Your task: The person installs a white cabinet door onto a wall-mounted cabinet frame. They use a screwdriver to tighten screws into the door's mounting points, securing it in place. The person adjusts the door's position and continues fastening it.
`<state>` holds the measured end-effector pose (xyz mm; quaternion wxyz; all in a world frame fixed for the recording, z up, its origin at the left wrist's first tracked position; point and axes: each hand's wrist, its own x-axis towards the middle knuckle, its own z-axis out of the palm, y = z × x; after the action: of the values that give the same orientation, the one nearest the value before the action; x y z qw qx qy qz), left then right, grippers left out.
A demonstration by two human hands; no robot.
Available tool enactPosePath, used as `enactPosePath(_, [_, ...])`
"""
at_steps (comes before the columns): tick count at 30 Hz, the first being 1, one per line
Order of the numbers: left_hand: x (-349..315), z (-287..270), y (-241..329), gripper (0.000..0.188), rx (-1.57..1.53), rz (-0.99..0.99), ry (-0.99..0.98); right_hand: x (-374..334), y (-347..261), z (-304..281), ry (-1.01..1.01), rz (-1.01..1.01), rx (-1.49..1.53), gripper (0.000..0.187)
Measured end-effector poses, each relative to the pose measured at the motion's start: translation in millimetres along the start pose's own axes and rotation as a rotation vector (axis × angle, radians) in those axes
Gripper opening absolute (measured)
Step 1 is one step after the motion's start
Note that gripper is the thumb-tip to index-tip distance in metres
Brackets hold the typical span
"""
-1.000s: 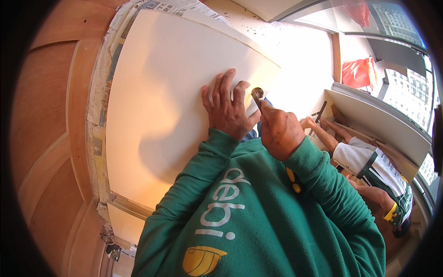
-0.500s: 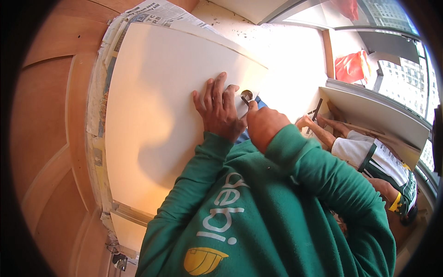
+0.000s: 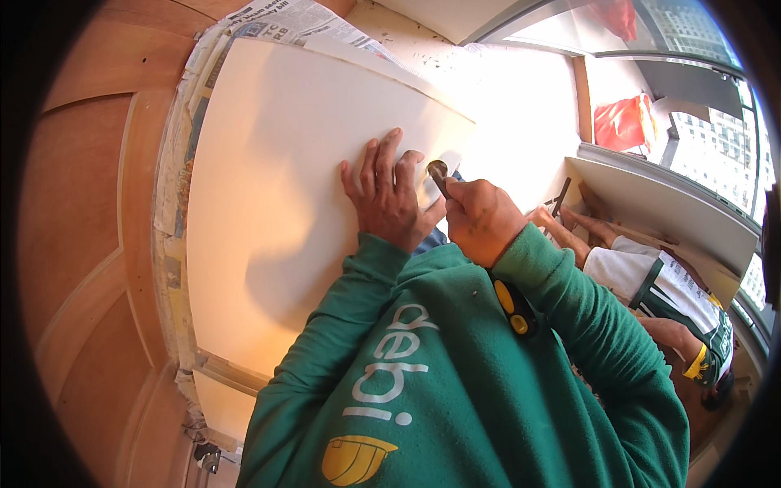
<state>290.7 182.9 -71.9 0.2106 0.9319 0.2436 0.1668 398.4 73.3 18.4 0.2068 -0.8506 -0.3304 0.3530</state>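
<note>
A large white board lies flat in front of me. My left hand rests on it near the right edge, fingers spread and pressing down. Just right of those fingertips, my right hand is closed around a hammer with a black-and-yellow grip. Its dark, rounded head sits over a round spot close to the board's edge, covering most of it. The grip's end sticks out below my fist, against my green sweatshirt.
Newspaper shows under the board's far edge. Brown wooden panels line the left side. To the right, another person works low beside a pale cabinet panel; a red bag lies by the window.
My right hand has shifted slightly right and turned, bringing the hammer's yellow-and-black grip into sight and its head over the round spot. My left hand has stayed in place.
</note>
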Motion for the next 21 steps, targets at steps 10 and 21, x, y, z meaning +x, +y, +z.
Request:
enactPosePath(10, [1.3,-0.2,0.1,0.081,-0.006,-0.008,0.008,5.2,-12.0,-4.8,-0.109,0.021,0.001,0.01])
enactPosePath(21, [-2.7,2.0,3.9,0.03,0.027,-0.026,0.002,18.8,-45.8,-13.2,-0.37,0.278,-0.231,0.025])
